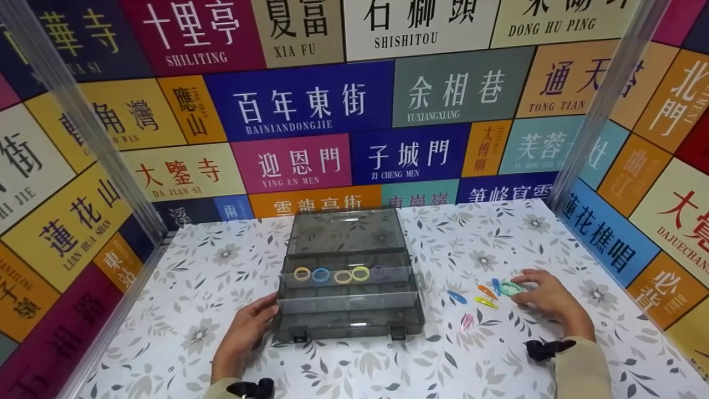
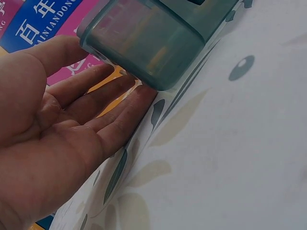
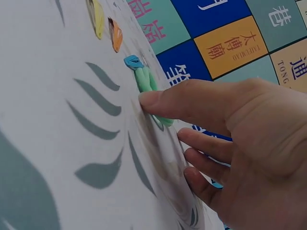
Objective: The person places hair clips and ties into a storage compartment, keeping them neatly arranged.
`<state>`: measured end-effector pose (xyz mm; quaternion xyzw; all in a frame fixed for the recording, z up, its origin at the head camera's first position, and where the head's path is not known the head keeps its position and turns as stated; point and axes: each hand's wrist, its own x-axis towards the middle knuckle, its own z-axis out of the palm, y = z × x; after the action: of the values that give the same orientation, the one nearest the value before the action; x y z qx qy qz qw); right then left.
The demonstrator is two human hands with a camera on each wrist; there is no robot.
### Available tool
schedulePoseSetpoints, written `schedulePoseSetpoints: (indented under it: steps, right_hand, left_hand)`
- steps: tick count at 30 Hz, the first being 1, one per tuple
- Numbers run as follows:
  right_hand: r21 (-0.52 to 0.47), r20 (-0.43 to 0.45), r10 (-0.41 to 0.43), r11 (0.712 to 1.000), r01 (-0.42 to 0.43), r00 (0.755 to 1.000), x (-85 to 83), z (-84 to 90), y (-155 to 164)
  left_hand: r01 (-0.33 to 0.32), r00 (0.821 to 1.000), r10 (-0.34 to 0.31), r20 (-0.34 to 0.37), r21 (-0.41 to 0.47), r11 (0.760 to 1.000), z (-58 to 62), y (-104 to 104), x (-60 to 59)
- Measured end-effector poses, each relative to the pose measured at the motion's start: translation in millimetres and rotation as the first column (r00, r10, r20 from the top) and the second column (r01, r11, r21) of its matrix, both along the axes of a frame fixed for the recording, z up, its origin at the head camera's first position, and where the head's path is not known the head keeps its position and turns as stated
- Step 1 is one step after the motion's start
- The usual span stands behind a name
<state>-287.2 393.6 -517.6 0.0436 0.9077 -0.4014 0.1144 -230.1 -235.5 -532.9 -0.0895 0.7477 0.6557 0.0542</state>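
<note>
A dark see-through organizer box (image 1: pixel 352 324) stands with its lid raised at the back. Several hair ties, among them a blue hair tie (image 1: pixel 320 275) and a yellow hair tie (image 1: pixel 360 273), lie in a row in one compartment row. My left hand (image 1: pixel 250 327) touches the box's left side with extended fingers, its thumb near the upper edge (image 2: pixel 88 40). To the right, my right hand (image 1: pixel 548 296) pinches a green hair tie (image 1: pixel 510 287) at its right end; in the right wrist view the thumb lies on it, and the index fingertip is hidden.
Beside the green hair tie lie several hair clips: an orange clip (image 1: pixel 487 292), a yellow clip (image 1: pixel 486 302) and blue ones (image 1: pixel 457 297). A pink item (image 1: pixel 467 321) lies nearer me. The floral-covered table (image 1: pixel 199 338) meets sign-printed walls (image 1: pixel 299 100) at back and sides.
</note>
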Motion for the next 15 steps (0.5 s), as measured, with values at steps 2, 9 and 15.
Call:
schedulePoseSetpoints:
  steps: [2,9,15]
  right_hand:
    - [0.006,-0.007,-0.017,1.0,0.017,1.0,-1.0,-1.7,-1.1]
    - [0.044,-0.057,-0.033,0.998,0.036,0.998,-2.6,-3.5,-5.0]
    - [0.037,-0.088,-0.05,0.998,0.053,0.995,-2.1,-0.7,-4.7]
  left_hand:
    - [-0.003,1.0,0.003,0.001,-0.002,1.0,-0.1,0.1,0.1]
    - [-0.007,1.0,0.007,-0.024,0.021,1.0,-1.1,0.5,0.1]
    - [-0.006,1.0,0.007,-0.03,0.019,1.0,-1.6,0.9,-1.9]
